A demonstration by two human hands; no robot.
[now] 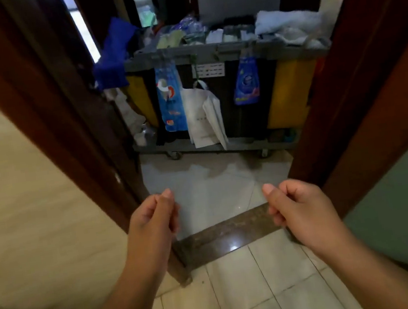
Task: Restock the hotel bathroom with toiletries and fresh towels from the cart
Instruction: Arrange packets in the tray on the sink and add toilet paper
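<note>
Left hand and right hand are raised side by side at lower centre, forearms reaching in from the bottom edge. Each has its fingers curled into a fist with the thumb on top, holding nothing. The cart stands at upper centre beyond the dark threshold. Folded towels lie on its top right, and small toiletries fill the top tray.

1 head view faces forward and down toward the cart.
</note>
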